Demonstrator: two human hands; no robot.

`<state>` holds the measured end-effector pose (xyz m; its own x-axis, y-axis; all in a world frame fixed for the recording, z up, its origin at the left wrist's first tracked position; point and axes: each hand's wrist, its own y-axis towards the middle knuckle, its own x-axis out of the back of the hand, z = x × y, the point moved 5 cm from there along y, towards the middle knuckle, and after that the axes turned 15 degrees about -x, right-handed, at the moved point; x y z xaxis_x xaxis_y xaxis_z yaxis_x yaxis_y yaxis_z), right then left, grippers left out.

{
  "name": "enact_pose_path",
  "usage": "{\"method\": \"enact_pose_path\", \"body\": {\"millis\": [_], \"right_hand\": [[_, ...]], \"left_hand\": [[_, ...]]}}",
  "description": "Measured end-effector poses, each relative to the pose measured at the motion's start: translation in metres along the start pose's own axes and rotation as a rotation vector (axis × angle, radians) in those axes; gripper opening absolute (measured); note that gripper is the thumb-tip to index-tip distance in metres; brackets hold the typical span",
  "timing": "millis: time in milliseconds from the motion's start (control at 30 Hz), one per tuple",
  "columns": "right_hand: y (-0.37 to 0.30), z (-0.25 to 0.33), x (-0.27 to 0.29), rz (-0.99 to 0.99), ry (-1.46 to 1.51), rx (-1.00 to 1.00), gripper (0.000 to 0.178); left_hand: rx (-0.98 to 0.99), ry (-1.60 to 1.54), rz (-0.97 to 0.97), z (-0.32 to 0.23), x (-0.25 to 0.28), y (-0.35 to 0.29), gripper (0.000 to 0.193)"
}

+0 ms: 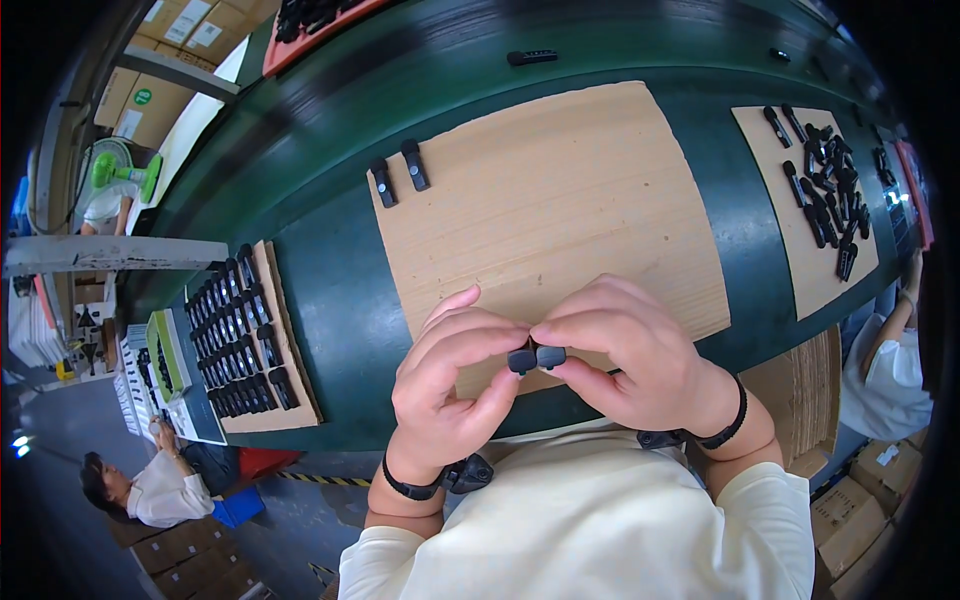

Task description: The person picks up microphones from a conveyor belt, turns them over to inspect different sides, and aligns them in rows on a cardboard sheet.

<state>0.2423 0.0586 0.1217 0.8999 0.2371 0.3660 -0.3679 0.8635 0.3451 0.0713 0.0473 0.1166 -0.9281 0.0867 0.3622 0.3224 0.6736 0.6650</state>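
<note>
My left hand (455,370) pinches a small black clip-on microphone (521,359) between thumb and fingertips. My right hand (625,355) grips a second black microphone (550,357) the same way. Both are seen end-on, side by side and close together, over the near edge of a cardboard sheet (550,200); my fingers cover much of them. Two more microphones, an outer one (383,183) and an inner one (414,166), lie next to each other at the sheet's far left corner.
Rows of microphones fill a left cardboard sheet (272,330). A loose pile of them (825,180) covers a right sheet (800,285). A lone black piece (532,57) lies farther back on the green table (345,290). People sit at left (160,485) and right (890,370).
</note>
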Motion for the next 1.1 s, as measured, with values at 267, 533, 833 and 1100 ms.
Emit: {"method": "enact_pose_path", "body": {"millis": [267,533,833,1100], "right_hand": [[0.025,0.009,0.019,0.077,-0.02,0.025,0.035],[0.111,-0.036,0.029,0.236,-0.089,-0.234,0.02],[0.144,-0.096,0.006,0.205,-0.534,-0.016,0.016],[0.115,-0.113,-0.009,0.212,-0.793,0.412,0.023]], "left_hand": [[-0.023,0.094,0.092,-0.004,0.012,0.026,0.025],[0.08,0.219,0.077,0.047,0.032,0.085,0.023],[-0.05,0.569,0.34,0.112,0.018,0.088,0.015],[-0.335,0.758,0.49,0.124,0.0,0.055,0.016]]}}
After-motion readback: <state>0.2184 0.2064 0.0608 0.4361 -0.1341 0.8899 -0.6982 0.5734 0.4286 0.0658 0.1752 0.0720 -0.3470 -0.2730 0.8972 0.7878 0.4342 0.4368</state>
